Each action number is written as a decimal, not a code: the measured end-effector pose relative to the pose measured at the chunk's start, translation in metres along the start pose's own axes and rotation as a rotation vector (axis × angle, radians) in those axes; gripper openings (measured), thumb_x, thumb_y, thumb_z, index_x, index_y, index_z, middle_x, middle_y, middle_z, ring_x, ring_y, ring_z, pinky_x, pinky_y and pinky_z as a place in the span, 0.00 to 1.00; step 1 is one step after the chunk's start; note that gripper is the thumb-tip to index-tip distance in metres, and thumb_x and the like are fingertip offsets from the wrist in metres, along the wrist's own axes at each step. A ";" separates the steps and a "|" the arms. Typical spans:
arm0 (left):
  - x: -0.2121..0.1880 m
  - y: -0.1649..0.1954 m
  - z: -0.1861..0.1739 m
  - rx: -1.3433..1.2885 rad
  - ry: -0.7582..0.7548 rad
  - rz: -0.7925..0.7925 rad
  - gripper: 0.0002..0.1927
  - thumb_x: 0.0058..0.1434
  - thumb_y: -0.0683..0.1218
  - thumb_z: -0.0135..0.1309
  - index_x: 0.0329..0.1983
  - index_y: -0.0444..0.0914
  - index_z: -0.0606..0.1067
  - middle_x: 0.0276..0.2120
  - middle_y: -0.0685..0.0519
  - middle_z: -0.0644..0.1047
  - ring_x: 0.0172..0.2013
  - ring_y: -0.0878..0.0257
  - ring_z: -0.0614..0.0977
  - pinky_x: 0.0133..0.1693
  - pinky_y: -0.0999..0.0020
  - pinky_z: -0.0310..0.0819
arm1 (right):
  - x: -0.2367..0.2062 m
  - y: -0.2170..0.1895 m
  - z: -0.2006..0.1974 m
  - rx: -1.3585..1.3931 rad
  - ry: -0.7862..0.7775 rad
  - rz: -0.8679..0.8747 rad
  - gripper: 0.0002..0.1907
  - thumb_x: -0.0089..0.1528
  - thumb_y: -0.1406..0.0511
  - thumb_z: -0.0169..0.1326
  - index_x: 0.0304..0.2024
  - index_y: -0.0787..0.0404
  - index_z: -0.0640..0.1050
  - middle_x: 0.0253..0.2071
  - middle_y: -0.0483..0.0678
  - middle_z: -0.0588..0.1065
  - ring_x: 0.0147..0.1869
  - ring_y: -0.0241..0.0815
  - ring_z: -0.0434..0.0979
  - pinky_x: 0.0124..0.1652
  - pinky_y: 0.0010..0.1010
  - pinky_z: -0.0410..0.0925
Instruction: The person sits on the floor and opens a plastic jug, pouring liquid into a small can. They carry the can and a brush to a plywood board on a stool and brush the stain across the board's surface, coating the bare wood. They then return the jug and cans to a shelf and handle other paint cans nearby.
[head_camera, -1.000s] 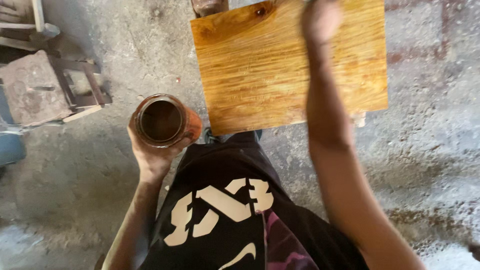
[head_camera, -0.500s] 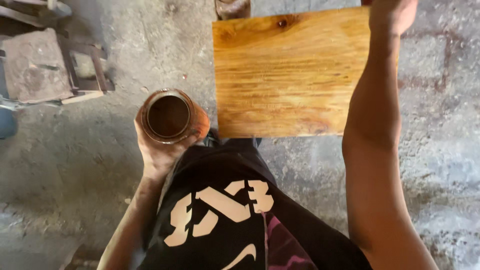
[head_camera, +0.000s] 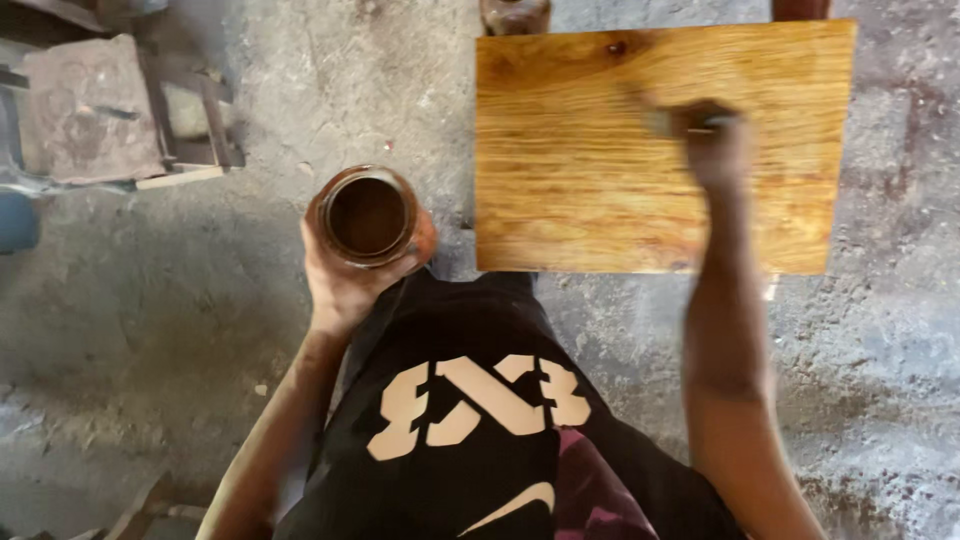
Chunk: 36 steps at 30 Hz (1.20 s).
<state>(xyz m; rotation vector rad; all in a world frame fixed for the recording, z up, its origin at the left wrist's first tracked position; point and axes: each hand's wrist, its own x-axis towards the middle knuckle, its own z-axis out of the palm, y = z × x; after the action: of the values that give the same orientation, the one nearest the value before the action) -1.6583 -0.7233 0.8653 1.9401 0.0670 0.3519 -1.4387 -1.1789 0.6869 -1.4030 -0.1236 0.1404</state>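
Hands apart: our left hand (head_camera: 345, 280) is cupping an open jar (head_camera: 367, 215) of dark stain at frame centre-left; our right hand (head_camera: 715, 145) is gripping a blurred brush (head_camera: 665, 122) on the wooden board (head_camera: 600, 180), upper right. Jar probably rigid, slippery, spillable; we're holding its lower body.

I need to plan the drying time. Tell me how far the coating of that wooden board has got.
Done: most of the wooden board already looks glossy and amber. In hand: the right hand holds a blurred applicator, probably a brush, on the board's upper middle; the left hand holds an open jar of dark brown liquid. Left: I cannot tell which patches remain bare; the edges are hard to judge.
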 end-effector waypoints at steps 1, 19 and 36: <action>0.002 -0.004 -0.005 -0.006 0.004 -0.003 0.53 0.50 0.46 0.78 0.72 0.34 0.58 0.66 0.45 0.70 0.66 0.55 0.75 0.67 0.57 0.72 | -0.011 -0.007 -0.031 -0.631 0.211 -0.118 0.07 0.68 0.74 0.56 0.43 0.65 0.84 0.39 0.48 0.81 0.42 0.35 0.77 0.41 0.29 0.69; 0.084 -0.148 -0.172 -0.111 -0.036 0.093 0.53 0.49 0.48 0.81 0.71 0.35 0.59 0.64 0.45 0.72 0.63 0.55 0.78 0.65 0.60 0.77 | -0.151 0.010 0.289 -0.668 0.439 -0.080 0.07 0.65 0.76 0.60 0.46 0.68 0.81 0.42 0.49 0.80 0.45 0.38 0.79 0.47 0.26 0.72; 0.132 -0.202 -0.287 -0.012 0.225 0.015 0.48 0.56 0.56 0.72 0.70 0.36 0.57 0.63 0.43 0.72 0.62 0.52 0.78 0.60 0.54 0.79 | -0.007 -0.063 0.387 -0.735 0.332 -0.265 0.04 0.69 0.76 0.61 0.46 0.71 0.80 0.44 0.51 0.81 0.51 0.37 0.80 0.55 0.28 0.73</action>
<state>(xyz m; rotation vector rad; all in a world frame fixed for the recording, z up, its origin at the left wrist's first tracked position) -1.5872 -0.3596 0.8085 1.8833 0.1966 0.5787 -1.5099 -0.8137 0.8120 -2.1006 -0.0863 -0.3975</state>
